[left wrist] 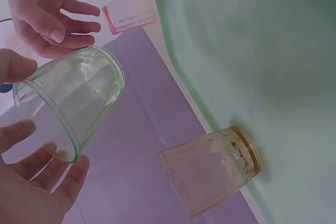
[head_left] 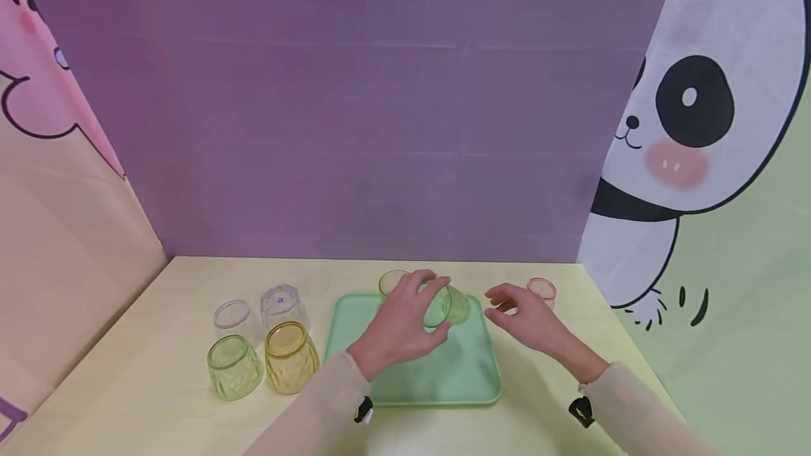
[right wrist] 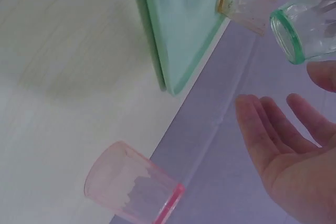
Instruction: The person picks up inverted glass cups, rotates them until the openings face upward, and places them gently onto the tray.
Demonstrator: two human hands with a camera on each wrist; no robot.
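My left hand (head_left: 405, 319) grips a pale green glass (left wrist: 79, 98) around its rim, thumb on one side and fingers on the other. In the head view this glass is tipped on its side above the tray, its base toward the right. Beside it, my right hand (head_left: 522, 315) holds nothing, fingers apart and lightly bent, close to the glass's base. An amber-tinted glass (left wrist: 210, 171) stands upright at the back of the green tray (head_left: 437, 385). Just behind the right hand in the head view, a pink glass (right wrist: 131, 184) sits upside down on the table.
Left of the tray are several upturned glasses: a green one (head_left: 234, 368), a yellow one (head_left: 291, 361) and two clear purplish ones, one round (head_left: 233, 315) and one with an angular base (head_left: 283, 305). A purple backdrop (head_left: 380, 125) rises behind the table.
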